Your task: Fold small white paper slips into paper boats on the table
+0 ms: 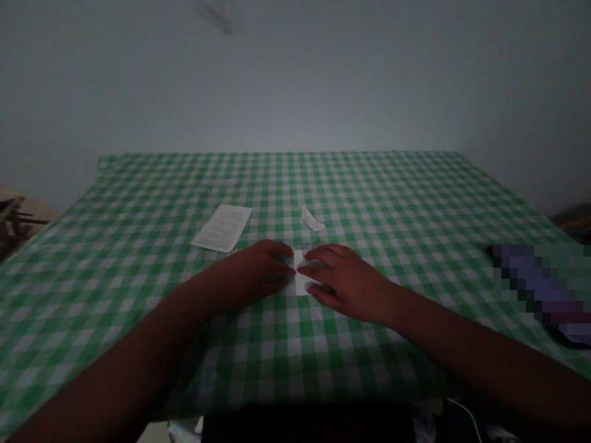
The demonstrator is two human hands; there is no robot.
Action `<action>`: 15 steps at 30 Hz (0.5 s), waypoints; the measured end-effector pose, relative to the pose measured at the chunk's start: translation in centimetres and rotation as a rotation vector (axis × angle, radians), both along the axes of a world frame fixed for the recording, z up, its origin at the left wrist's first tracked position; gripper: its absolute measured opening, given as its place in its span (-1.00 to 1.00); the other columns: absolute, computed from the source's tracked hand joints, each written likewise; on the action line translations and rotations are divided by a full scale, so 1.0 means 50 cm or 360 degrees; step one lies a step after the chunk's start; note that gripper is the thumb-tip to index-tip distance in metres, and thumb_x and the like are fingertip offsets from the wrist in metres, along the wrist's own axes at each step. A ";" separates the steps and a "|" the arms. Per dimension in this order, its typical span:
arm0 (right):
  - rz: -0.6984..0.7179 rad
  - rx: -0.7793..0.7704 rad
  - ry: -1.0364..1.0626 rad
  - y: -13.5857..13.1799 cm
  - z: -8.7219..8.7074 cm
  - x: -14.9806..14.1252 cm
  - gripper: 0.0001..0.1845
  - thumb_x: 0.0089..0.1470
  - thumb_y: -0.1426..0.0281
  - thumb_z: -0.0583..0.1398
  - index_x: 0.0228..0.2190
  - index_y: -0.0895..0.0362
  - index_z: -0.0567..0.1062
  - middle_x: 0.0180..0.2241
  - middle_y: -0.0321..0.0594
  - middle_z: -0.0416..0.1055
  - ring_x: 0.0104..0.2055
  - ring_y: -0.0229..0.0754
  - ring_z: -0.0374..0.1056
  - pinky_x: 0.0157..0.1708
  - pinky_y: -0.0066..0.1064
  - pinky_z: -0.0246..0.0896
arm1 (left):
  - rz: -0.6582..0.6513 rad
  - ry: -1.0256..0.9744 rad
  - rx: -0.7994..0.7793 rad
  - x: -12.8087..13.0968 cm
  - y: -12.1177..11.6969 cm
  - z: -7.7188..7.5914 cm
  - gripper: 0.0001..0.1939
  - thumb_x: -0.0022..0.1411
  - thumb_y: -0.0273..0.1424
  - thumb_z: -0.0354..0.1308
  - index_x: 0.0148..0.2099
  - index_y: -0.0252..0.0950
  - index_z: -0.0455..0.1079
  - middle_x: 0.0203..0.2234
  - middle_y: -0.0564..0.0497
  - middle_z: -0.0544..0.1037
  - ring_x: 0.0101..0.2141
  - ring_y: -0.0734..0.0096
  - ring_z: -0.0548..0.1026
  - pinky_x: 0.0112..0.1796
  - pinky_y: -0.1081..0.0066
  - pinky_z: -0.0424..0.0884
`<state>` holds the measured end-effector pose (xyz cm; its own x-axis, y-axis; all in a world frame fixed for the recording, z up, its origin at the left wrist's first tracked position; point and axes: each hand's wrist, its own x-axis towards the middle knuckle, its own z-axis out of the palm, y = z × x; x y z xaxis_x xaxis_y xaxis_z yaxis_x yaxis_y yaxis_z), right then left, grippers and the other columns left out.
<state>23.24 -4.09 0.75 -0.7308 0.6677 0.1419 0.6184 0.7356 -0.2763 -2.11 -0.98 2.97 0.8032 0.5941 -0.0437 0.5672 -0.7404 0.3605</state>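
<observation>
A small piece of white paper (301, 284) with some print lies flat on the checked tablecloth in front of me. My left hand (258, 271) rests palm down at its left edge, fingers stretched out and fingertips touching the edge. Over its right part lies my right hand (348, 280), palm down with the fingers spread, covering some of the printed area. Beyond my hands, to the left, is a printed sheet (224, 228) lying flat. A crumpled scrap of paper (311, 219) sits a little past my right hand.
A green and white checked tablecloth (138, 277) covers the table, which reaches back to a plain wall (295, 80). At the right edge lies a dark-rimmed, pixelated object (535, 283) whose kind I cannot make out.
</observation>
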 end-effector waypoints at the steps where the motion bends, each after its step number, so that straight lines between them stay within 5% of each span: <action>1: -0.0001 0.0003 0.0000 0.000 0.000 0.000 -0.58 0.28 0.26 0.14 0.13 0.06 0.44 0.16 -0.05 0.35 0.21 0.05 0.19 0.17 0.02 0.13 | -0.0001 0.0000 -0.0013 0.000 -0.001 0.001 -0.79 0.32 -0.41 0.14 -0.08 -0.18 0.58 0.13 -0.13 0.43 0.08 0.18 0.45 0.08 0.19 0.39; 15: -0.0022 -0.0006 -0.0041 -0.003 0.000 -0.005 -0.57 0.30 0.25 0.11 0.14 0.08 0.43 0.16 -0.07 0.33 0.20 0.07 0.18 0.17 0.02 0.13 | -0.0007 0.0129 0.0078 0.016 -0.018 0.006 -0.82 0.31 -0.46 0.12 -0.16 -0.24 0.57 0.14 -0.17 0.39 0.11 0.08 0.39 0.09 0.09 0.38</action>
<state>23.01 -4.22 0.73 -0.7249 0.6783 0.1203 0.6356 0.7259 -0.2629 -1.34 -1.89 3.28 0.8008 0.5936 -0.0798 0.5899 -0.7586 0.2766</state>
